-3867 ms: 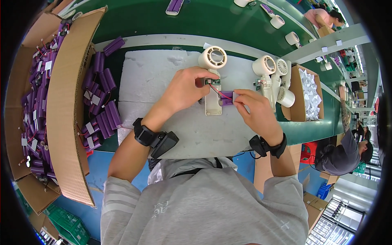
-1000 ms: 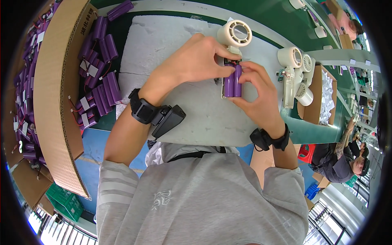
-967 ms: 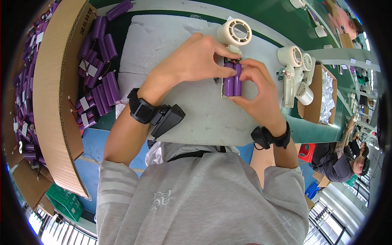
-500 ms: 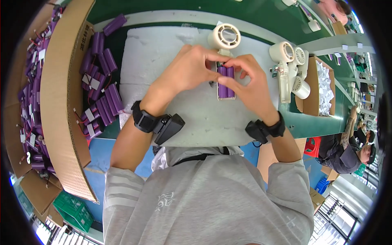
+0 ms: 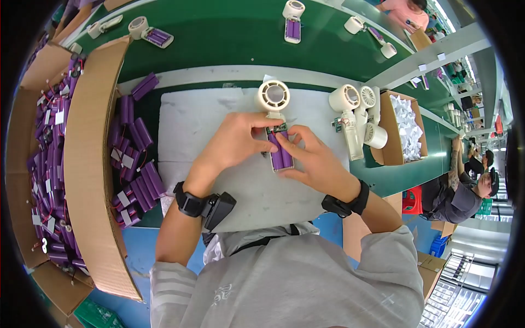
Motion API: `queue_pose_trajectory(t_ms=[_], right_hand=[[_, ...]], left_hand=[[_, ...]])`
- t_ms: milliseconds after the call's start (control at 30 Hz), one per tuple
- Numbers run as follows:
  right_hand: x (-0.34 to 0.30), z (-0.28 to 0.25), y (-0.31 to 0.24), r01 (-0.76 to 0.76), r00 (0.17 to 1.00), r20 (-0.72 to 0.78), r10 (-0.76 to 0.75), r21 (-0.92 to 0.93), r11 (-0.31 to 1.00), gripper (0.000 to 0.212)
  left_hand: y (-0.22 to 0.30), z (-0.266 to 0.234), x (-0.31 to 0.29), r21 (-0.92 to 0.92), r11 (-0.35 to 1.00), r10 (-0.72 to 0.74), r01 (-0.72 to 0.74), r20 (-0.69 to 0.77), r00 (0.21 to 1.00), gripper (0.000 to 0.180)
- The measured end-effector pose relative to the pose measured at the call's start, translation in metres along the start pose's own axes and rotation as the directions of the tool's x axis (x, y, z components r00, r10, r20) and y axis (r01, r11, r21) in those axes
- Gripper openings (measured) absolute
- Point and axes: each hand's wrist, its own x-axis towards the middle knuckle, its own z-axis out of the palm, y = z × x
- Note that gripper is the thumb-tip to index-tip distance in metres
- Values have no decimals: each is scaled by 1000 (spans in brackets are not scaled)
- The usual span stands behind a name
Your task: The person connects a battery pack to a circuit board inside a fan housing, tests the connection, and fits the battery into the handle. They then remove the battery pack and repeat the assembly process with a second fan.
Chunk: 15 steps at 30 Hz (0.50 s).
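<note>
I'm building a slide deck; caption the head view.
Left hand and right hand touch an open-handled white fan with purple cells inside, over a pale pad.

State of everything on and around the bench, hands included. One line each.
White fan: open, lying on foam pad
Battery pack: lying in the open white fan
Left hand: gripping the white fan
Right hand: index finger on battery pack
Large carton: open, piled with purple packs
Small carton: open, filled with white pieces
Far fan: open, purple cells inside

Blue floor (image 5: 143, 251), green work surface (image 5: 219, 49), pale beam (image 5: 465, 45), red stool (image 5: 414, 200), bright barred windows (image 5: 454, 284)
</note>
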Motion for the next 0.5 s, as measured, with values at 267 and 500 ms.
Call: queue_pose_trajectory(t_ms=[267,500], right_hand=[[124,-1,64,-128,983,-175,63,-391,911,47],[305,-125,184,-371,925,-252,283,-448,813,44]], left_hand=[[2,-12,9,183,971,-67,152,-401,913,57],[18,-10,5,287,933,-103,217,-365,925,46]])
